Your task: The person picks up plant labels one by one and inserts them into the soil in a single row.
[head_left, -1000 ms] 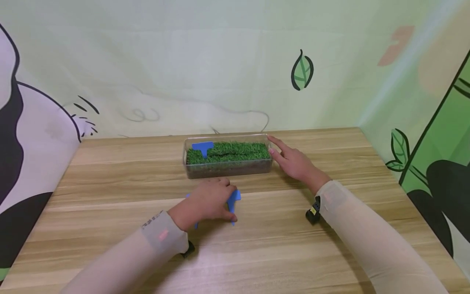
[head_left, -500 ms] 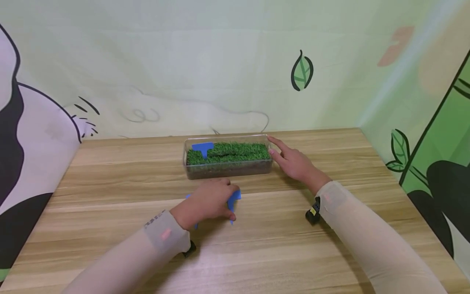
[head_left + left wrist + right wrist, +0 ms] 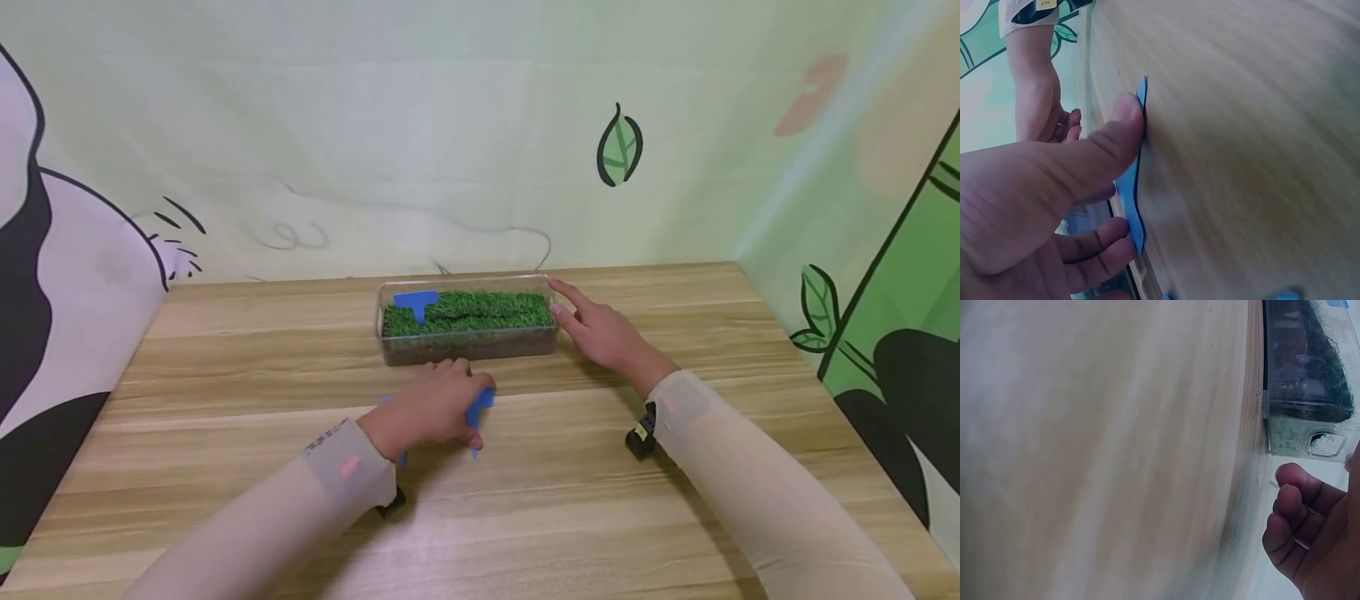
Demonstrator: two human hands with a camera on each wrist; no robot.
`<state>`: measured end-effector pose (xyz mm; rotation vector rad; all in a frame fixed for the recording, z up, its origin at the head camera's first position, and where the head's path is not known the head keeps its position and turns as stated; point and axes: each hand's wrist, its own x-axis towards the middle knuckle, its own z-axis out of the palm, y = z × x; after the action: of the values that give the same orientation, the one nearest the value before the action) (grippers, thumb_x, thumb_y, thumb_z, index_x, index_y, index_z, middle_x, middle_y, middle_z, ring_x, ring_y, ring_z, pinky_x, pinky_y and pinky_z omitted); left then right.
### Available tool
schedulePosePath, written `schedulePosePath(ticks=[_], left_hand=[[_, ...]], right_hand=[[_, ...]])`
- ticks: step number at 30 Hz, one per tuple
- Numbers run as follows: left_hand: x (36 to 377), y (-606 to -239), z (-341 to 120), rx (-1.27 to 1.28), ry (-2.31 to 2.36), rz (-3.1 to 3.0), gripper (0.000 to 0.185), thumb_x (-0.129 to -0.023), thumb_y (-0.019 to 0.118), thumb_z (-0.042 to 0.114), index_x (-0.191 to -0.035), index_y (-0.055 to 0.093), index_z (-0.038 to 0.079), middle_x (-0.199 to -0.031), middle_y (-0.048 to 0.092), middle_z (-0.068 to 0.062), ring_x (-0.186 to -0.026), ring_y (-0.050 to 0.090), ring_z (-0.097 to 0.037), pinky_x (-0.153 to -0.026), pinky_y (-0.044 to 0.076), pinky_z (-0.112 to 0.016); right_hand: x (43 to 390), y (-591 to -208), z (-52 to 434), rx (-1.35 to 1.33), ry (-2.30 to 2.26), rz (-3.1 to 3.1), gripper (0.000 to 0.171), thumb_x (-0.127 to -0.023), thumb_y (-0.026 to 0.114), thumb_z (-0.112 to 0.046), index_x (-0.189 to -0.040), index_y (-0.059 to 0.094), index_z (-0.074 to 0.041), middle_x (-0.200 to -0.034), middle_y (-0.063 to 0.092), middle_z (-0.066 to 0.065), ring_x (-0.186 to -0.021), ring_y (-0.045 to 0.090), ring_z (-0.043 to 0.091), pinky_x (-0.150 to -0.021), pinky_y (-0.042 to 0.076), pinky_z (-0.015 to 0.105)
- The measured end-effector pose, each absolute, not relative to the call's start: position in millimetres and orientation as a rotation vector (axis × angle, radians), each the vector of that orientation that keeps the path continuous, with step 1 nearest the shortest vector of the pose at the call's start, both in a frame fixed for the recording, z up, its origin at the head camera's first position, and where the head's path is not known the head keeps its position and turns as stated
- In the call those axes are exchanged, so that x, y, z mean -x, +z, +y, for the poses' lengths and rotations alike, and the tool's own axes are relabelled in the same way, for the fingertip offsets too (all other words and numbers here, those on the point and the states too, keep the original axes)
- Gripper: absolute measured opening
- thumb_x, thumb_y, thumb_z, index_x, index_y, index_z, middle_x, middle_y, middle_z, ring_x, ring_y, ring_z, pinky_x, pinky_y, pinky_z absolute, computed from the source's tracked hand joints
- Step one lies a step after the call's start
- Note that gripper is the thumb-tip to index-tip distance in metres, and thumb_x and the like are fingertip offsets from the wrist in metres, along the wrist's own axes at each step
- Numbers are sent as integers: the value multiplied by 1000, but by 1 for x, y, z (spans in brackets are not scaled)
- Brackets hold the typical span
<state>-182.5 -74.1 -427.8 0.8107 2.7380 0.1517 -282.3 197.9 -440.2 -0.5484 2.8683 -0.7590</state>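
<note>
In the head view, a clear plastic box [image 3: 469, 346] of artificial grass [image 3: 487, 308] stands near the back of the table, a blue T-shaped plant label [image 3: 417, 302] upright in its left part. My left hand [image 3: 423, 408] pinches a second blue plant label [image 3: 480, 403] in front of the box. The left wrist view shows my thumb on that label's stem [image 3: 1141, 106] and fingertips at its wide end. Partly hidden under the left hand lies a third label [image 3: 402, 457]. My right hand [image 3: 606, 335] touches the box's right end with extended index finger and thumb; its other fingers curl loosely below.
The wooden table [image 3: 525, 517] meets a printed cloth backdrop [image 3: 420, 150] behind the box. Its right side also has cloth with leaf drawings [image 3: 816, 304]. Black wrist cameras [image 3: 640, 437] sit under both sleeves.
My left hand has shifted slightly right and toward the box, its thumb drawing a little closer along the label. The right hand and box stay in place.
</note>
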Motion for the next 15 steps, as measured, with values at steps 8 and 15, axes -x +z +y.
schedulePosePath(ticks=[8,15], left_hand=[[185,-426,-66,-744,73,2752,80,-70,88,54,-135,57,21,-120,58,-11,-111,54,-32,-92,43,-48],[184,-426,-65,-735,62,2769,86,-68,88,55,-137,56,15,-121,55,-12,-112,50,-32,-99,41,-49]], right_hand=[[283,-440,199,551,-766,2872,59,-104,26,-62,-160,17,-42,-78,60,6,-75,61,26,-79,50,48],[283,-440,198,544,-753,2877,59,-104,25,-62,-160,18,-42,-80,62,6,-78,62,27,-81,51,50]])
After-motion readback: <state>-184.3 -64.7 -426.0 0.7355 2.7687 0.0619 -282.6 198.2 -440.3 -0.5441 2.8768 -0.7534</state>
